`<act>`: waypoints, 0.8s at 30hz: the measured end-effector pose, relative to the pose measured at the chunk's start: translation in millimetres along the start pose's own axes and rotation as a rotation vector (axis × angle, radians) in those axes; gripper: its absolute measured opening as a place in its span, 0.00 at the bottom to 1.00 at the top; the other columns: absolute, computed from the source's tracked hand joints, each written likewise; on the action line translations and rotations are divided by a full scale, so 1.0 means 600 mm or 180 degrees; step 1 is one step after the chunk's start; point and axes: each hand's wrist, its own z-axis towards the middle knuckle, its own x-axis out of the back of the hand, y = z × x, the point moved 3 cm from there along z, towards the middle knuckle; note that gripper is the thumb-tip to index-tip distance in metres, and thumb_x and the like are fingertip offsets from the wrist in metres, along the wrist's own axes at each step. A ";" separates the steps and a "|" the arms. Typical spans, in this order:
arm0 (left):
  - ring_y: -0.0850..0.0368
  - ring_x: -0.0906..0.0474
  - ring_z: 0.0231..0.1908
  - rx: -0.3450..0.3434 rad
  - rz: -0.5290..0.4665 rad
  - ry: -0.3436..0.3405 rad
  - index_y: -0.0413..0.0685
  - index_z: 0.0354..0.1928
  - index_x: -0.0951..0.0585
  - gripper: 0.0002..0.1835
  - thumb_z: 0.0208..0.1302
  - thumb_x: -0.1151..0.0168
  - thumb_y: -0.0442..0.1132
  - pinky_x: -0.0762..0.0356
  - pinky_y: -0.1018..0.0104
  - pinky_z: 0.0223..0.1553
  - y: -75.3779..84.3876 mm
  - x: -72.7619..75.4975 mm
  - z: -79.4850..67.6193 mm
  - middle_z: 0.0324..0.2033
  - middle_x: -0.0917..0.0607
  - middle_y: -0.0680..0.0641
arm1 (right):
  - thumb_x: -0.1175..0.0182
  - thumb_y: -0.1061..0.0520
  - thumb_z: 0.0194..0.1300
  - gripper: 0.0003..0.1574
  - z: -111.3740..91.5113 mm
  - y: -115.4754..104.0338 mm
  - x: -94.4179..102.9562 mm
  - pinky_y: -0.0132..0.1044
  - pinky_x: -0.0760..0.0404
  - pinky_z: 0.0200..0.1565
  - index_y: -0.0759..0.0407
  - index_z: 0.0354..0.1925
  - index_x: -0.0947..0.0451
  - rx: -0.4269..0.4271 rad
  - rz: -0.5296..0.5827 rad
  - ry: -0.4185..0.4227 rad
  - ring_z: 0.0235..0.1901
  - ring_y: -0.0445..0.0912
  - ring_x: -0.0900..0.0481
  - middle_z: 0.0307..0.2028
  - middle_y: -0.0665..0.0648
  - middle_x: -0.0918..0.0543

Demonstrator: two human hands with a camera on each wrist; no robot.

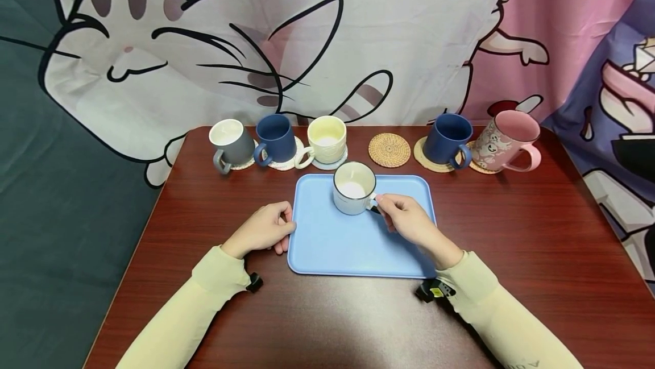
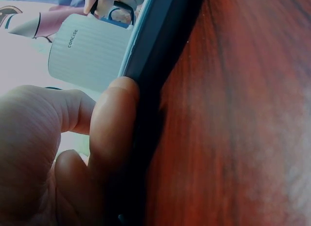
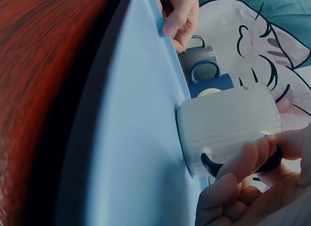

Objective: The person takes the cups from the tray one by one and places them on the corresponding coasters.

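A white mug (image 1: 353, 188) with a dark rim and black handle is over the upper part of the blue tray (image 1: 338, 252). Its ribbed side, lettered "concise", shows in the left wrist view (image 2: 87, 53). My right hand (image 1: 409, 221) pinches the mug's handle (image 3: 211, 164) between thumb and fingers. Whether the mug's base fully touches the tray, I cannot tell. At the tray's left edge, my left hand (image 1: 266, 228) holds the rim, with the thumb (image 3: 175, 24) on it and the other fingers curled, partly hidden.
Along the table's back stand a grey mug (image 1: 232, 144), a blue mug (image 1: 275, 139), a cream mug (image 1: 327, 140), another blue mug (image 1: 447, 139) and a pink mug (image 1: 504, 140), all on coasters. A bare woven coaster (image 1: 389, 150) lies among them. A patterned curtain (image 1: 435, 33) hangs behind.
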 end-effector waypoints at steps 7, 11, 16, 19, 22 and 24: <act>0.51 0.16 0.14 0.0001 0.0016 0.0011 0.46 0.35 0.26 0.05 0.69 0.44 0.38 0.18 0.63 0.29 0.000 0.000 0.000 0.12 0.16 0.49 | 0.50 0.45 0.82 0.32 0.000 -0.002 0.007 0.34 0.28 0.28 0.75 0.35 0.31 -0.0081 0.0087 0.0019 0.22 0.44 0.33 0.20 0.52 0.29; 0.51 0.16 0.14 0.0004 0.0004 0.0004 0.46 0.36 0.26 0.05 0.69 0.44 0.38 0.18 0.63 0.28 0.001 -0.001 -0.001 0.12 0.16 0.49 | 0.50 0.44 0.82 0.33 0.002 -0.008 0.015 0.34 0.29 0.29 0.75 0.35 0.33 -0.0080 0.0168 0.0032 0.23 0.43 0.33 0.21 0.51 0.30; 0.52 0.16 0.14 -0.0008 0.0014 0.0008 0.46 0.35 0.26 0.04 0.70 0.44 0.38 0.19 0.62 0.25 0.000 -0.001 -0.001 0.12 0.16 0.49 | 0.52 0.44 0.82 0.32 0.007 -0.020 0.032 0.34 0.28 0.29 0.72 0.33 0.32 -0.0037 0.0192 0.0109 0.24 0.42 0.31 0.23 0.51 0.30; 0.52 0.16 0.14 -0.0004 0.0022 0.0008 0.46 0.35 0.26 0.05 0.70 0.44 0.38 0.19 0.62 0.24 0.000 -0.001 -0.001 0.12 0.16 0.49 | 0.52 0.43 0.82 0.30 0.012 -0.026 0.043 0.34 0.26 0.29 0.68 0.33 0.30 -0.0006 0.0185 0.0189 0.24 0.42 0.30 0.23 0.51 0.29; 0.51 0.16 0.14 0.0006 0.0027 0.0005 0.46 0.35 0.26 0.05 0.70 0.44 0.38 0.19 0.63 0.26 0.000 -0.001 0.000 0.13 0.16 0.49 | 0.52 0.43 0.82 0.29 0.019 -0.027 0.056 0.34 0.26 0.29 0.66 0.33 0.31 0.0031 0.0255 0.0255 0.23 0.42 0.30 0.22 0.50 0.30; 0.51 0.16 0.14 0.0008 0.0021 -0.0002 0.46 0.35 0.26 0.05 0.70 0.44 0.38 0.19 0.62 0.26 -0.001 -0.001 0.000 0.13 0.16 0.49 | 0.51 0.42 0.82 0.30 0.024 -0.024 0.064 0.33 0.26 0.28 0.67 0.34 0.31 0.0051 0.0313 0.0310 0.23 0.41 0.30 0.22 0.49 0.30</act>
